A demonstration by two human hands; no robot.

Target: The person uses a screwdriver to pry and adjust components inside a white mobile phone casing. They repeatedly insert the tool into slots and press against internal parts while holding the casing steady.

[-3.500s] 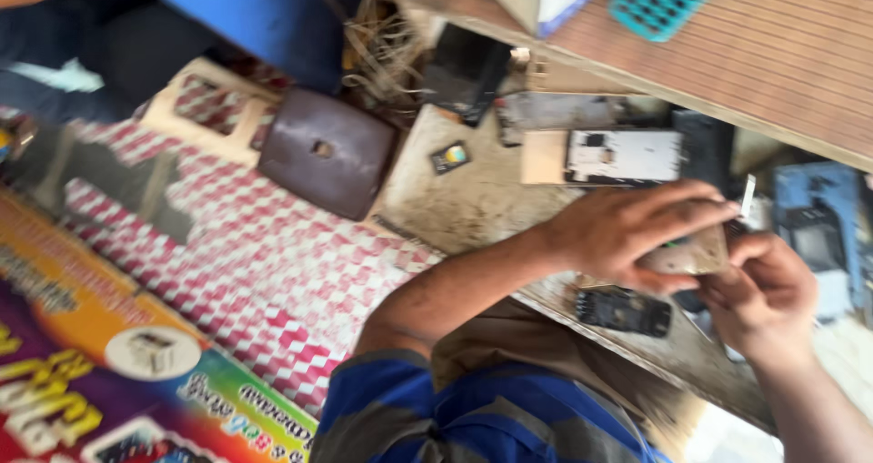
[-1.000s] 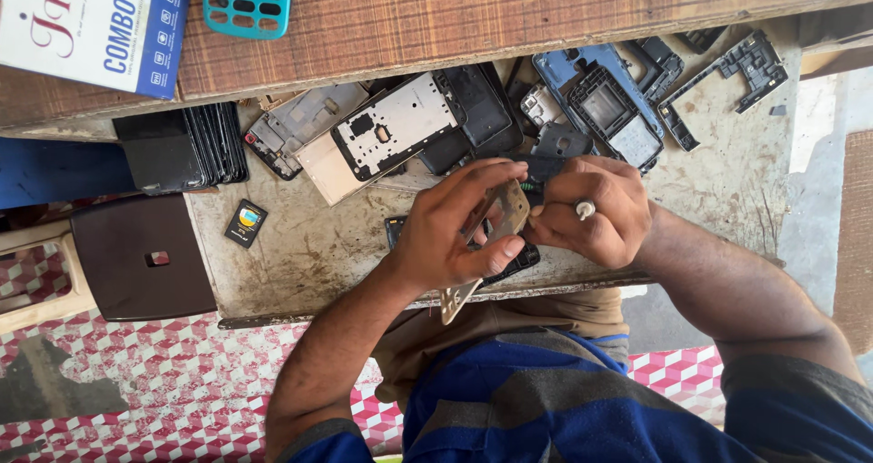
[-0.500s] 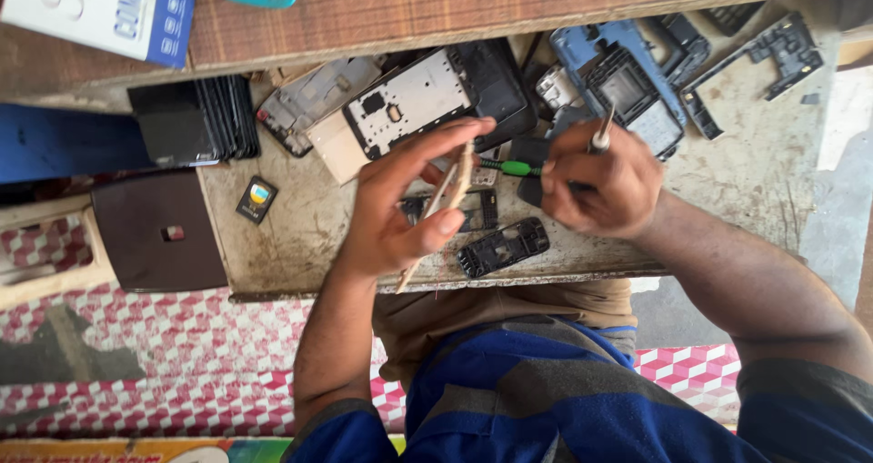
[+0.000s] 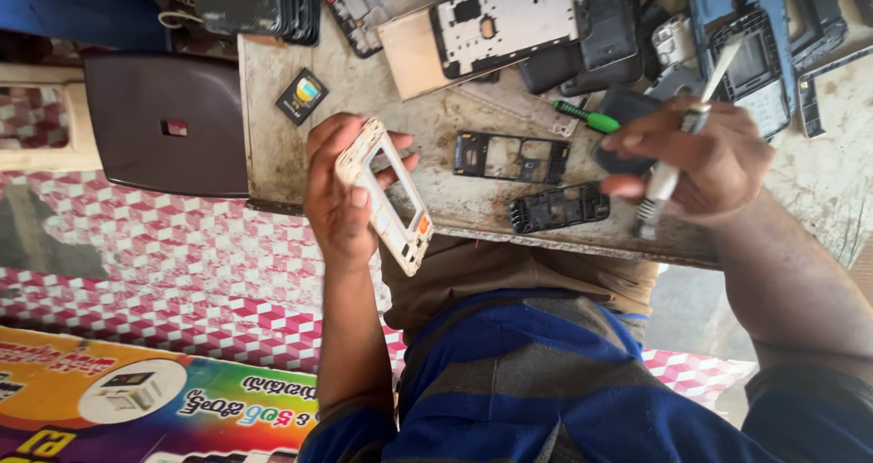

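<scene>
My left hand (image 4: 335,210) holds a cream-coloured phone frame (image 4: 411,242) with an empty window, tilted above the near edge of the worn workbench (image 4: 382,99). My right hand (image 4: 705,158) is closed around a silver screwdriver (image 4: 659,186) whose tip points down toward the bench edge. Two black phone frame pieces (image 4: 512,156) (image 4: 557,208) lie on the bench between my hands. A green-handled screwdriver (image 4: 587,117) rests just left of my right hand.
Several phone parts crowd the far bench: a white chassis (image 4: 509,17), a blue housing (image 4: 755,54), a stack of dark panels (image 4: 255,4). A small dark square chip (image 4: 302,95) lies at the left. A brown stool (image 4: 168,122) stands beside the bench over checked flooring (image 4: 182,263).
My hands have drawn apart: the left carried the cream frame leftward and turned it flat-on, the right moved right with the screwdriver. The view has also come closer.
</scene>
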